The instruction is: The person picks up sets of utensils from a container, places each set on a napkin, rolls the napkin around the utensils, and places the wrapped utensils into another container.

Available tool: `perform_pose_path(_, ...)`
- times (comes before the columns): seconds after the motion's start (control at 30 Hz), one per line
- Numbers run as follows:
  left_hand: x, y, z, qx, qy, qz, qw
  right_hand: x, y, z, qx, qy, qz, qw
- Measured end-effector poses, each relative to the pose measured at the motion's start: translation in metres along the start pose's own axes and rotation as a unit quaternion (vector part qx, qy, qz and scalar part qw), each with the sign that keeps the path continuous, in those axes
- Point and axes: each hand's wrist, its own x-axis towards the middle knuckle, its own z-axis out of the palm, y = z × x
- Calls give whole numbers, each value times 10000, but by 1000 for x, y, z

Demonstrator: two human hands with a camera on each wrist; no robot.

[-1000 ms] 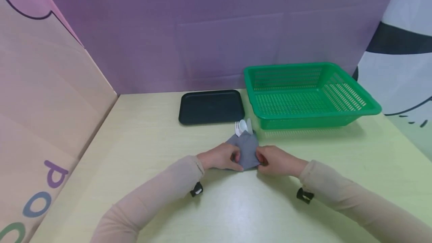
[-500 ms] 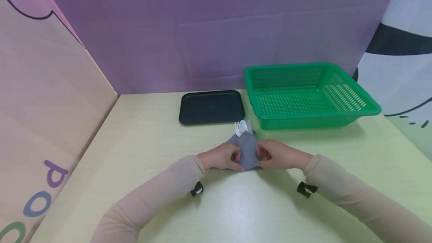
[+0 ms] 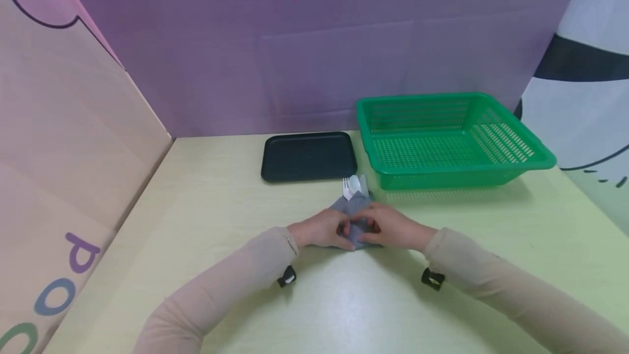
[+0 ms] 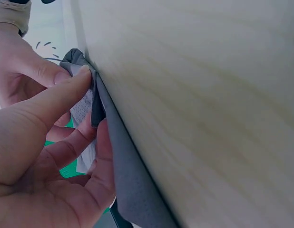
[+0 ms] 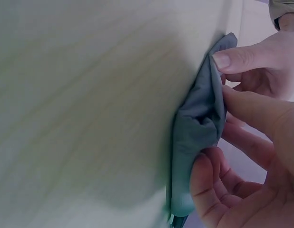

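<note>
A dark grey cloth napkin [image 3: 357, 201] lies folded on the table around a white fork [image 3: 346, 186], spoon [image 3: 355, 183] and knife [image 3: 363, 184]. Their upper ends stick out at its far edge; the handles are hidden under cloth. My left hand [image 3: 321, 228] holds the napkin's left side, thumb near the front corner. From the right, my right hand [image 3: 395, 226] reaches over the napkin, with thumb and curled fingers on the cloth. In the right wrist view the napkin's fold [image 5: 199, 128] shows bunched creases beside the fingertips. Both hands' fingertips come close together at the middle.
A black rectangular tray [image 3: 309, 157] lies just beyond the cutlery. To its right stands a green perforated plastic basket [image 3: 457, 171]. A purple cloth backdrop [image 3: 314, 53] rises behind the table [image 3: 216, 195], with printed panels on both sides.
My right hand first lifts slightly from the napkin's right front corner, then shifts left onto the middle of the cloth. My left hand stays in place, and the cutlery has not moved.
</note>
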Motion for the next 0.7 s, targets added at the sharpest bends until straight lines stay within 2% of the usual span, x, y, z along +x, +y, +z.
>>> perform_pose_path(0.2, -2, 1, -2, -22, 38, 99, 9999, 1, 0, 1, -125, -3, -73, 9999)
perform_pose_path(0.43, -4, 1, 0, 253, 199, 286, 9991, 3, 2, 3, -283, 72, -273, 9992)
perform_pose_path(0.6, -8, 0, -2, 255, 312, 159, 9991, 4, 2, 4, -283, 18, -154, 9995)
perform_pose_path(0.7, -13, -3, -9, 282, 468, -181, 9983, 5, 2, 3, -291, -53, -33, 9996)
